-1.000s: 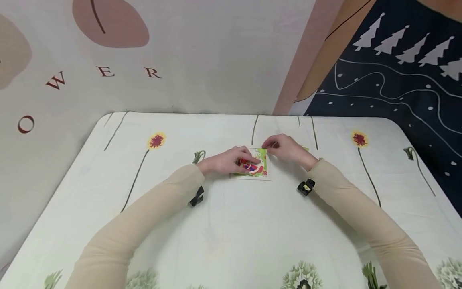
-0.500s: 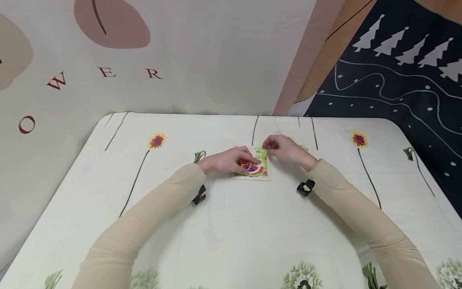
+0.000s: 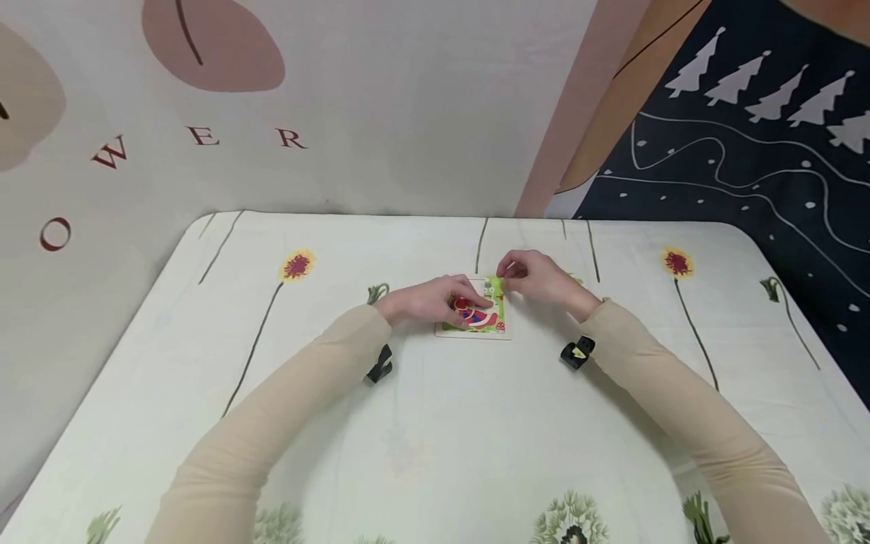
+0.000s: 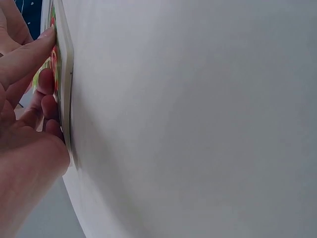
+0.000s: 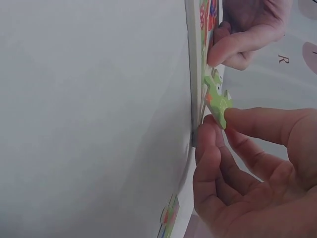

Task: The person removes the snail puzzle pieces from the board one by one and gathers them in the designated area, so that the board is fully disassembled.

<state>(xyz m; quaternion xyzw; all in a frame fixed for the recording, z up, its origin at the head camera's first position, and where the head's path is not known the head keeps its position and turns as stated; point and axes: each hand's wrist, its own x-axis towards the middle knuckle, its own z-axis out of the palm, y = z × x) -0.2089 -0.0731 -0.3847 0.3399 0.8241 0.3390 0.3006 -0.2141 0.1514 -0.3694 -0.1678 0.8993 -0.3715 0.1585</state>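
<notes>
A small square jigsaw puzzle [image 3: 484, 325] with a red, blue and green picture lies in a pale tray [image 3: 476, 338] on the table. My left hand [image 3: 431, 300] rests over its left part; an extended finger [image 4: 34, 52] touches the picture in the left wrist view. At the tray's far right corner, my right hand [image 3: 538, 276] pinches a green puzzle piece [image 5: 218, 101] between thumb and finger. This piece is tilted up over the tray edge in the right wrist view. Much of the puzzle is hidden under the left hand.
Another puzzle piece [image 5: 170, 217] lies on the table near the right hand. A white flower-print cloth [image 3: 435, 431] covers the table, which meets a printed wall hanging [image 3: 408, 151] at the back. Dark straps [image 3: 578, 352] hang at both wrists.
My right hand, with the green puzzle piece, has lifted and shifted very slightly at the tray's corner. The left hand stays on the puzzle, nearly unmoved.
</notes>
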